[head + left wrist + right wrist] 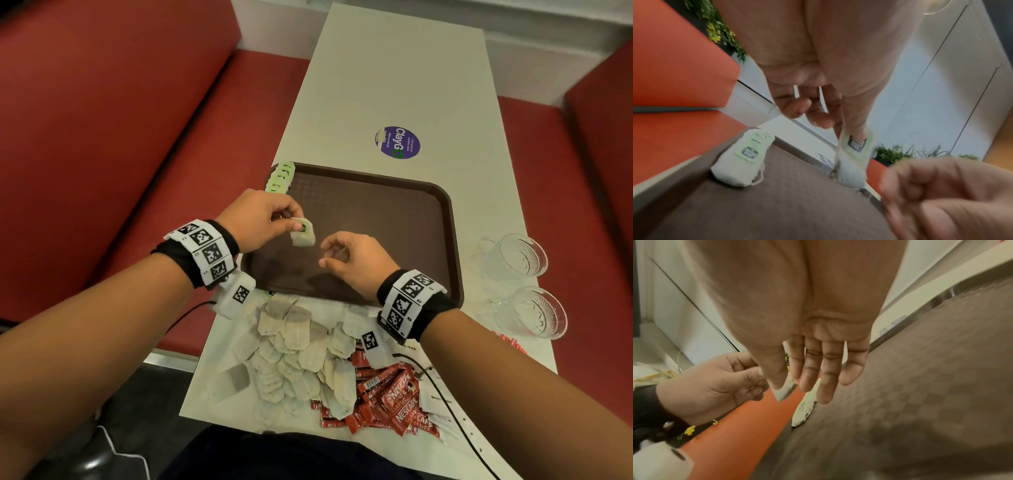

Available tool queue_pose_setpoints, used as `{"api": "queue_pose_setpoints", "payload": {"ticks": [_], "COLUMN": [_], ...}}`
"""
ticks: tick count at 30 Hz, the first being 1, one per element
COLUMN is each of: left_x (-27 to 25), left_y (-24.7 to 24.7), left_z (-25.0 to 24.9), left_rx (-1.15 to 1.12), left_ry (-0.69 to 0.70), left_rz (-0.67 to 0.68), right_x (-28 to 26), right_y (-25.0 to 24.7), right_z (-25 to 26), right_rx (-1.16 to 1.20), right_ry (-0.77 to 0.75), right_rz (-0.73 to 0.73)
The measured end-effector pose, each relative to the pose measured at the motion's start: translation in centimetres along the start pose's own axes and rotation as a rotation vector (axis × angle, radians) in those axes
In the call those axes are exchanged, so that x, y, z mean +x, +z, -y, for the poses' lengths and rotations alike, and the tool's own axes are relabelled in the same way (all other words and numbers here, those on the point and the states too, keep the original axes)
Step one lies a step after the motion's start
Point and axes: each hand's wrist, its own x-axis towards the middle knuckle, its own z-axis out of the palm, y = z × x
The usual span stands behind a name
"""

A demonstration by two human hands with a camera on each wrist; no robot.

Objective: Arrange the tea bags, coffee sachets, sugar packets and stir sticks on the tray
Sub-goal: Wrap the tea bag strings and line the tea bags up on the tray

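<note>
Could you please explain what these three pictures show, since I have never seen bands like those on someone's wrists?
No machine here: a person works with bare hands, wearing cameras. The wide picture comes from a head camera looking down; the other two come from cameras strapped to the wrists, looking along the fingers. The patterned wristbands are part of that gear.

On the table lies a brown tray. A row of tea bags with green tags already lines its far left corner. Near the person lie a pile of tea bags and red coffee sachets; two glass cups stand to the right.

The left hand pinches one tea bag by its tag above the tray. The right hand hovers beside it, fingers loose, holding nothing that I can see.
</note>
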Motion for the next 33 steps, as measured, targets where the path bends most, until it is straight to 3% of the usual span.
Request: {"api": "queue_pose_setpoints", "payload": {"ticks": [3, 7, 11, 17, 26, 33], "left_x": [0.3, 1.0, 2.2, 4.3, 5.6, 4.8], "left_y": [-1.1, -2.4, -2.0, -1.1, -0.3, 2.4], "left_z": [1.2, 2.8, 4.3, 4.9, 4.6, 4.0], "left_rx": [0.065, 0.336, 0.412, 0.482, 0.640, 0.744], "left_ry": [-0.114, -0.258, -0.328, -0.378, -0.407, -0.408], "left_rz": [0.028, 0.223, 0.329, 0.152, 0.116, 0.192], "right_x": [-1.6, -3.7, -5.4, -6.2, -6.2, -6.1], "right_y": [-1.3, -2.4, -2.5, -0.7, 1.6, 1.2], "right_z": [-0.9, -2.0, -2.5, -2.9, -3.2, -2.6], "right_rx": [-0.129, -0.370, -0.512, -0.577, -0.674, -0.642], "right_ry": [0.040, 0.071, 0.082, 0.046, 0.066, 0.058], "right_rz": [0.093, 0.216, 0.313, 0.354, 0.359, 0.349]}}
